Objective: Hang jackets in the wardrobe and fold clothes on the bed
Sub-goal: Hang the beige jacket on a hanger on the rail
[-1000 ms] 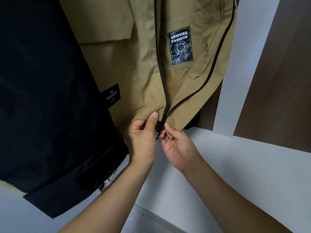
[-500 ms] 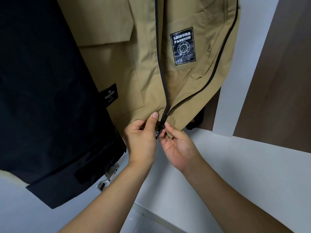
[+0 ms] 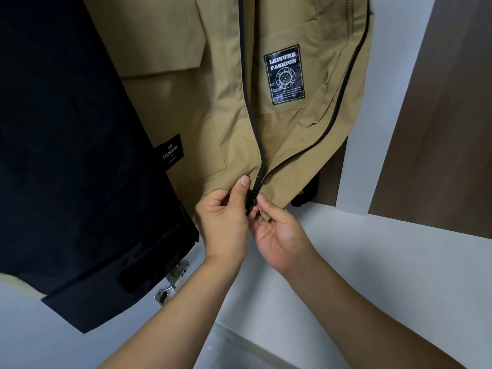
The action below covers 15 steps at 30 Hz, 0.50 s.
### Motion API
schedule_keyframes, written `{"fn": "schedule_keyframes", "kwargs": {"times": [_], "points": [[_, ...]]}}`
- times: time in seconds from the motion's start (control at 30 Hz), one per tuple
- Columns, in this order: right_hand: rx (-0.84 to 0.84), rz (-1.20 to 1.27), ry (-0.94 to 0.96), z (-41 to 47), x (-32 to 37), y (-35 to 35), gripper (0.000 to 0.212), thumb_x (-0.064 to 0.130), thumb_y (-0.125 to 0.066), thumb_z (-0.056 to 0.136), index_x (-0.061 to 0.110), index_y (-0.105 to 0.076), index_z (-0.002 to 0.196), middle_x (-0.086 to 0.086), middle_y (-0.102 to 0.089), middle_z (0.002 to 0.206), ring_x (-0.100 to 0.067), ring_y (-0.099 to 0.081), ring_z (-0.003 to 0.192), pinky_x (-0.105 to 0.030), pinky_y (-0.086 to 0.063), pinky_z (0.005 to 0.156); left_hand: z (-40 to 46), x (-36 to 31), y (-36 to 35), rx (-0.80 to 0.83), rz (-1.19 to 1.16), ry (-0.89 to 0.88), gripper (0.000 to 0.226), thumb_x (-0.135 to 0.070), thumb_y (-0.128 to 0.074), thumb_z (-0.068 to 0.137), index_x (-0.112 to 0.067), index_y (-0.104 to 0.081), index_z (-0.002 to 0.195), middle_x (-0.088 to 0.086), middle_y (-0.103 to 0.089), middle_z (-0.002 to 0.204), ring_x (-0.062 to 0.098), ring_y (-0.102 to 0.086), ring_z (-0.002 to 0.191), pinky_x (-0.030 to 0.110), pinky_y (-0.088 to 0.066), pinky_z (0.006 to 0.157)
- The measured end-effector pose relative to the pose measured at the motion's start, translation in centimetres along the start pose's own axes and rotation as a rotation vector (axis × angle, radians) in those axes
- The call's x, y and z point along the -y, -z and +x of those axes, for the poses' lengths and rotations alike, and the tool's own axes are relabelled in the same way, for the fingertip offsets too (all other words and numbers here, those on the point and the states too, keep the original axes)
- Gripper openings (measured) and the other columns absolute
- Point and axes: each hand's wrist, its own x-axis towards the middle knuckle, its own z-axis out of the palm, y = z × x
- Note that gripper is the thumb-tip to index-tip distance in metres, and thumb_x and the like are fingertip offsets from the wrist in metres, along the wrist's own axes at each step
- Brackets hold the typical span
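Observation:
A tan jacket (image 3: 229,102) hangs in the wardrobe, with a black "Leisure Fashion" patch (image 3: 285,74) on its right front. Its dark zipper (image 3: 250,107) runs down to the hem. My left hand (image 3: 226,222) pinches the left hem beside the zipper's bottom end. My right hand (image 3: 279,230) pinches the right hem and the black zipper slider (image 3: 251,203) between the two hands. A black jacket (image 3: 74,155) hangs to the left, touching the tan one.
The white wardrobe floor (image 3: 372,275) lies below the jackets. A white upright panel (image 3: 378,129) and a brown wall (image 3: 447,115) stand at the right. A metal door hinge (image 3: 173,283) shows under the black jacket.
Both hands stay at the zipper's bottom end with small finger movements. The black jacket's hem has swung slightly left, uncovering the hinge.

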Motion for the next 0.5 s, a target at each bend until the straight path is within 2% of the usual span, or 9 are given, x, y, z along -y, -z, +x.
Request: {"fn": "schedule_keyframes", "kwargs": {"times": [0.3, 0.4, 0.5], "points": [[-0.005, 0.054, -0.024, 0.04, 0.00, -0.21, 0.038, 0.009, -0.065, 0.075, 0.005, -0.063, 0.114, -0.005, -0.062, 0.101, -0.007, -0.057, 0.071, -0.016, -0.054, 0.067, -0.15, -0.40, -0.12, 0.021, -0.002, -0.027, 0.056, -0.006, -0.070, 0.088, -0.017, -0.036, 0.045, -0.016, -0.031, 0.041, -0.002, -0.035, 0.039, 0.011, -0.037, 0.040], [-0.007, 0.068, -0.023, -0.03, 0.14, -0.32, 0.040, 0.008, -0.064, 0.077, 0.004, -0.061, 0.116, -0.006, -0.060, 0.100, -0.007, -0.056, 0.070, -0.015, -0.053, 0.065, -0.17, -0.42, 0.06, 0.031, 0.020, -0.021, 0.061, -0.008, -0.071, 0.088, -0.023, -0.036, 0.041, -0.014, -0.031, 0.042, -0.002, -0.035, 0.040, 0.014, -0.040, 0.041], [-0.006, 0.064, -0.022, -0.09, 0.14, -0.37, 0.039, 0.008, -0.063, 0.077, 0.003, -0.061, 0.115, -0.006, -0.059, 0.099, -0.007, -0.055, 0.071, -0.015, -0.053, 0.064, -0.19, -0.37, 0.17, 0.035, 0.030, -0.015, 0.059, -0.008, -0.071, 0.088, -0.022, -0.037, 0.042, -0.013, -0.033, 0.042, 0.000, -0.036, 0.040, 0.016, -0.043, 0.042]]}}
